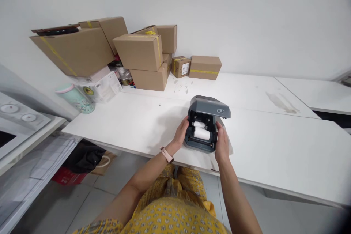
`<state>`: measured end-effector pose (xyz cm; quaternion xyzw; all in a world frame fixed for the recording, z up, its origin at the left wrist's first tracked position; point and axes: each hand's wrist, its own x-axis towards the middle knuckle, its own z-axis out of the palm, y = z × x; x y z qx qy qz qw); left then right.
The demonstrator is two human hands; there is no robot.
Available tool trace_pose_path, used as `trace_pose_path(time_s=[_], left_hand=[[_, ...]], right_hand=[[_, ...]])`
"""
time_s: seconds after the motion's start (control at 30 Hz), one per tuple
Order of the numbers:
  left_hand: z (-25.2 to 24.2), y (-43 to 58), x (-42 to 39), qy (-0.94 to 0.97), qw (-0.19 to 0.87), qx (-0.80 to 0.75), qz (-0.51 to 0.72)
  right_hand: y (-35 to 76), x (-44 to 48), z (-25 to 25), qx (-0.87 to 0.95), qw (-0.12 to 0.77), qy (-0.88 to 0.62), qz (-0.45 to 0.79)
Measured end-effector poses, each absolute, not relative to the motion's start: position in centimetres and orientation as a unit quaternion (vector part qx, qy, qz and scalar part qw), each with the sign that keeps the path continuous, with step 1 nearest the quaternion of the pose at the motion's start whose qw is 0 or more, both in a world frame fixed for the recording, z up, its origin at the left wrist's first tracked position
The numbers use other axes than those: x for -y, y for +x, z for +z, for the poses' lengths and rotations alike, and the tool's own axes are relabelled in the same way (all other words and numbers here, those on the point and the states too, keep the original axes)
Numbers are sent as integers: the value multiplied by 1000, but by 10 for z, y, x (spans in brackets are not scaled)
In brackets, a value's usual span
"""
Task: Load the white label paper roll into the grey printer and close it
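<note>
A dark grey label printer (197,147) is at the front of the white table, its lid (208,107) raised. Inside it lies a white paper roll (202,134), and a smaller white roll (199,124) shows behind that. My left hand (180,134) grips the printer's left side, with its fingertips partly hidden against the casing. On the opposite side, my right hand (222,142) holds the casing, thumb near the open compartment. A pale sheet or bag (230,146) peeks out beneath my right hand.
Cardboard boxes (138,52) are stacked at the back left of the table (131,124), with smaller boxes (205,67) against the wall. A mint tumbler (75,98) leans by a white carton (105,87). At far left stands a white appliance with knobs (22,117).
</note>
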<state>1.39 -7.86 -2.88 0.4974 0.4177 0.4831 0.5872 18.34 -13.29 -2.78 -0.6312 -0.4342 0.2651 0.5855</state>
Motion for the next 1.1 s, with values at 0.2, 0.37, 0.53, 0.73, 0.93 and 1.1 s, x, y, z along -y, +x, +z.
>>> trace_pose_path(time_s=[0.2, 0.37, 0.53, 0.73, 0.93, 1.1], left_hand=[[7, 5, 81, 610, 332, -427, 580], [54, 11, 56, 679, 275, -338, 591], [56, 27, -5, 681, 319, -376, 541], [15, 37, -50, 731, 338, -439, 398], [-14, 33, -39, 714, 369, -495, 330], [-12, 34, -27, 716, 348, -530, 292]], right_hand=[[196, 122, 3, 434, 585, -673, 126], [202, 108, 29, 446, 601, -640, 175], [215, 61, 46, 482, 604, -611, 173], [222, -1, 44, 610, 421, -663, 106], [211, -1, 41, 740, 221, -628, 94], [204, 11, 36, 822, 32, -554, 124]])
